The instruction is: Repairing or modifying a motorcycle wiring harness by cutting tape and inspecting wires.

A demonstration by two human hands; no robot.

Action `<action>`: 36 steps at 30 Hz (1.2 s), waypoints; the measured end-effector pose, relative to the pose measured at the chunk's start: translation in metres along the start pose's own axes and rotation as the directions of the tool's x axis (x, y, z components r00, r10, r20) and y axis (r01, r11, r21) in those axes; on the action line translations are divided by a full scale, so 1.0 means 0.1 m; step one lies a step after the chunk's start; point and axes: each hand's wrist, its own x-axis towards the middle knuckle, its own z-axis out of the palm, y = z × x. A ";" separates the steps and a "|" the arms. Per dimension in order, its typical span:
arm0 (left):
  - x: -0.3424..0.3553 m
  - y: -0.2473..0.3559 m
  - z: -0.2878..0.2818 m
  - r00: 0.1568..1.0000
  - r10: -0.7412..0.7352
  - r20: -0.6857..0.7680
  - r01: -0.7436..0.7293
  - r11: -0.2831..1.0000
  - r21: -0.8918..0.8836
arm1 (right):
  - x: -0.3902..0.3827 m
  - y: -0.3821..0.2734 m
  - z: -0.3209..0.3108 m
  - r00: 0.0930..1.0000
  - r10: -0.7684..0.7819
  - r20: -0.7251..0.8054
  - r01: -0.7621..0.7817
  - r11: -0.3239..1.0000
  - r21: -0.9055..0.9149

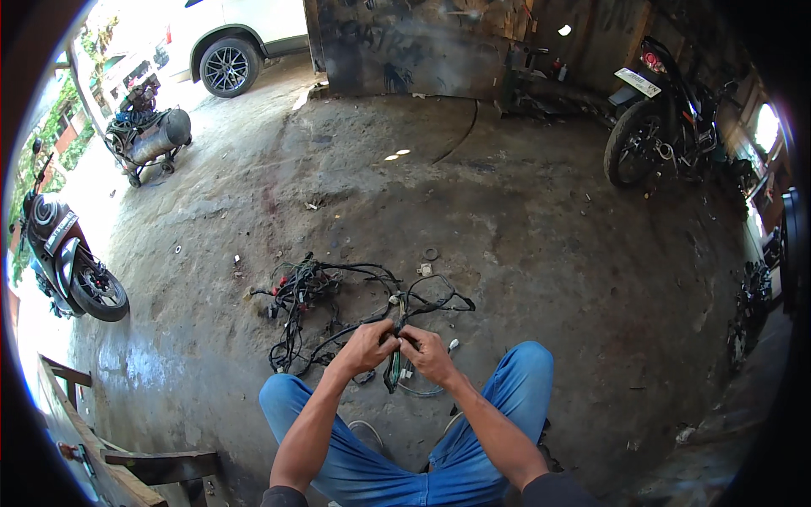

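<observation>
1. Through the head view I have the left hand (368, 346) and right hand (428, 355) close together, fingertips pinched on the wiring harness (297, 291); whether they touch each other, I cannot tell.
2. Harness location: on the concrete floor (557, 270) ahead of the seated person, its gripped section raised between the knees. The fingers hide the exact point of contact.
3. The thickest tangle lies left of and beyond the left hand; a loop spreads beyond the right.
4. Flanking the work: two legs in blue jeans (525, 380), one on each side of the hands.
5. Just beyond the harness: a small pale part (425, 269) and a dark ring (432, 253).
6. Lower left, near the person: a wooden frame (160, 465).
7. Well apart: a scooter (72, 262) and wheeled tank (156, 139) at left, a white car (270, 25) at upper left, a motorcycle (667, 127) at upper right.
</observation>
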 end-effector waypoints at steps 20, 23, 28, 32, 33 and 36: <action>-0.03 -0.21 0.20 0.969 -0.054 -0.242 0.017 0.988 -0.154 | 0.07 -0.01 0.24 0.949 0.076 -0.307 -0.057 0.996 0.069; -0.03 -0.19 0.24 0.969 -0.092 -0.228 0.049 0.981 -0.186 | 0.09 0.01 0.12 0.973 0.044 -0.228 -0.071 0.991 -0.112; 0.00 -0.12 0.27 0.941 -0.006 -0.337 -0.015 0.998 -0.059 | 0.07 -0.10 0.09 0.980 0.061 -0.191 -0.064 0.998 -0.010; 0.03 -0.10 0.25 0.892 0.052 -0.449 -0.026 0.998 0.065 | 0.08 -0.06 0.17 0.968 -0.003 -0.250 -0.008 0.999 -0.045; 0.04 -0.13 0.26 0.883 0.029 -0.469 -0.001 0.998 0.060 | 0.08 -0.01 0.19 0.953 -0.058 -0.296 0.041 0.997 -0.063; 0.03 -0.19 0.28 0.865 -0.006 -0.502 0.033 0.998 0.045 | 0.06 -0.03 0.30 0.926 -0.080 -0.370 0.077 0.997 -0.023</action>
